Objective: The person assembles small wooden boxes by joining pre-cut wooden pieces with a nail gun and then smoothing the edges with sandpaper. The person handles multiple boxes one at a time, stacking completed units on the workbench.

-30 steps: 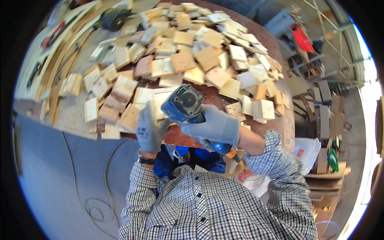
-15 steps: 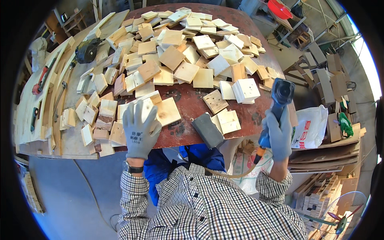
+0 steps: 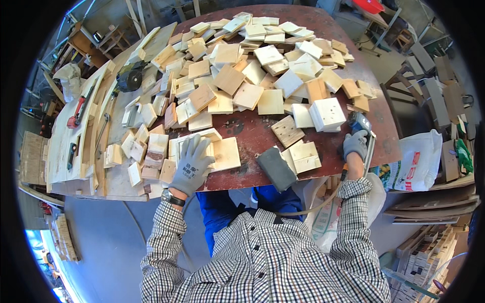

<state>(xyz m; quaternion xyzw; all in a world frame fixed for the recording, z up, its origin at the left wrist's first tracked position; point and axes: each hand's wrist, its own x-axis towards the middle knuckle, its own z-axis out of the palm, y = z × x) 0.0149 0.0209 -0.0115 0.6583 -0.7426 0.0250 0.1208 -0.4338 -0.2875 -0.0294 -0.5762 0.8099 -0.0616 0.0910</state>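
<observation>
Beneath the workshop's clutter, a red-brown table [image 3: 371, 76] is spreading across my view, carrying a big, loose pile of wood pieces [image 3: 230, 78]. From my end I am seeing the left hand [image 3: 192, 165], in a grey glove, lying palm down near the table's front edge. Its fingers are spreading apart and pointing away from the body, resting over some pale boards [image 3: 226, 154]; they are not closing around anything I can make out. That forearm is rising from the lower edge, with a watch [image 3: 173, 197] circling the wrist.

I am finding the right hand [image 3: 355, 144] out at the table's right side, also gloved, its fingers curling together around a blue power tool [image 3: 359, 121]. The tool's head is pointing away from the body, just beside a pale block [image 3: 327, 114]. Between the hands, a dark grey block [image 3: 277, 169] is lying at a slant on the front edge.

As for containers, a white bag [image 3: 415, 156] is standing to the right of the table, and another white sack [image 3: 328, 222] is sitting low beside the right forearm. A red basin [image 3: 369, 6] is showing at the upper right. I am unable to tell what these are holding.
</observation>
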